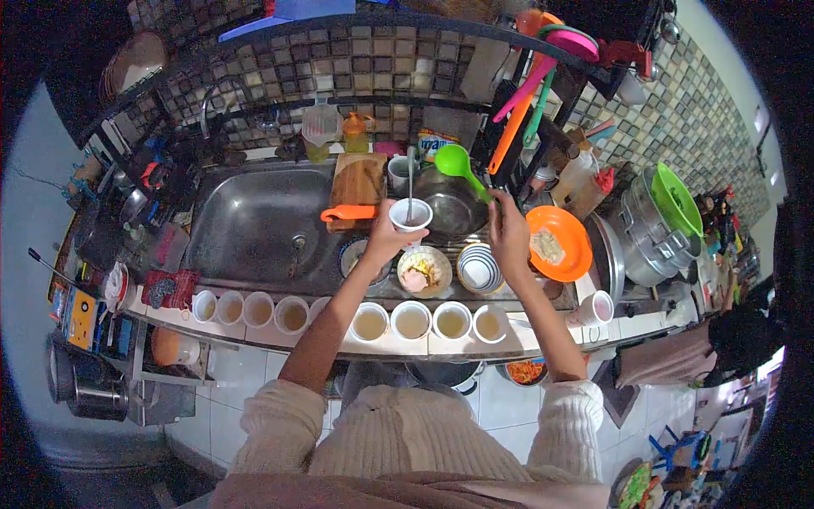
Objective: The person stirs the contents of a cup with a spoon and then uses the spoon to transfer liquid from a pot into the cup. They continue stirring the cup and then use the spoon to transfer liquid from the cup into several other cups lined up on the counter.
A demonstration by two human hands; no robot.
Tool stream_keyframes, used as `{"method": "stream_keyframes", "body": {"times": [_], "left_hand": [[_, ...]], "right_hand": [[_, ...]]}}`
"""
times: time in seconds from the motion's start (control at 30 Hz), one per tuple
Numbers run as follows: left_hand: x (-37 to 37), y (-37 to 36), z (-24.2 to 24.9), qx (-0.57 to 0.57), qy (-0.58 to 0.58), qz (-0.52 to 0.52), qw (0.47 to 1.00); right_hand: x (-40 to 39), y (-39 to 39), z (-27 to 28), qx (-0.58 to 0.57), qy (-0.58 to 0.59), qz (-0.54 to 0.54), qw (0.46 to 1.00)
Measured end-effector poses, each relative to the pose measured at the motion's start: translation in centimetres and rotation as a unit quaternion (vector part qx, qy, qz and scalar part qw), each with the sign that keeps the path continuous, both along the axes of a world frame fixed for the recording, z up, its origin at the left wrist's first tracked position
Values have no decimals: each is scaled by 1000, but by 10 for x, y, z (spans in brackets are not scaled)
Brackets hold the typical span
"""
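Note:
My left hand is closed around a white cup, out of which a metal spoon sticks up. Wrapped around its handle, the fingers of my right hand hold a bright green ladle, its bowl raised above the steel pot. Below the held cup sits a bowl of food, with a striped bowl to its right. Along the counter's front edge stands a row of white cups with pale liquid, one of them a cup beside my left forearm, which covers part of the row.
A steel sink lies at the left, with a wooden cutting board and an orange-handled utensil at its right side. An orange plate holds pale food. Stacked cups lie sideways. Large pots stand at the right.

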State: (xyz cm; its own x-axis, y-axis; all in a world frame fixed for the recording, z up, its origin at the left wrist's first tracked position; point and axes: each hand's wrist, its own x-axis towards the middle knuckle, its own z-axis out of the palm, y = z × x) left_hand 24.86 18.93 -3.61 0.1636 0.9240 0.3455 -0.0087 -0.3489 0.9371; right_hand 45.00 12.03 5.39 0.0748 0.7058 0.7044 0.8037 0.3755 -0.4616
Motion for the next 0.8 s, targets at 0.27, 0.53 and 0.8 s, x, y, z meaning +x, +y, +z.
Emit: {"method": "stream_keyframes", "body": {"times": [0.27, 0.53, 0.8], "left_hand": [[-4, -3, 5, 88, 56, 50, 993], [-11, -1, 2, 33, 62, 6, 997], [-11, 0, 0, 13, 94, -3, 995]], "right_hand": [[25, 41, -69, -103, -274, -117, 949], [32, 53, -78, -159, -66, 14, 985], [51, 66, -75, -219, 118, 6, 968]]}}
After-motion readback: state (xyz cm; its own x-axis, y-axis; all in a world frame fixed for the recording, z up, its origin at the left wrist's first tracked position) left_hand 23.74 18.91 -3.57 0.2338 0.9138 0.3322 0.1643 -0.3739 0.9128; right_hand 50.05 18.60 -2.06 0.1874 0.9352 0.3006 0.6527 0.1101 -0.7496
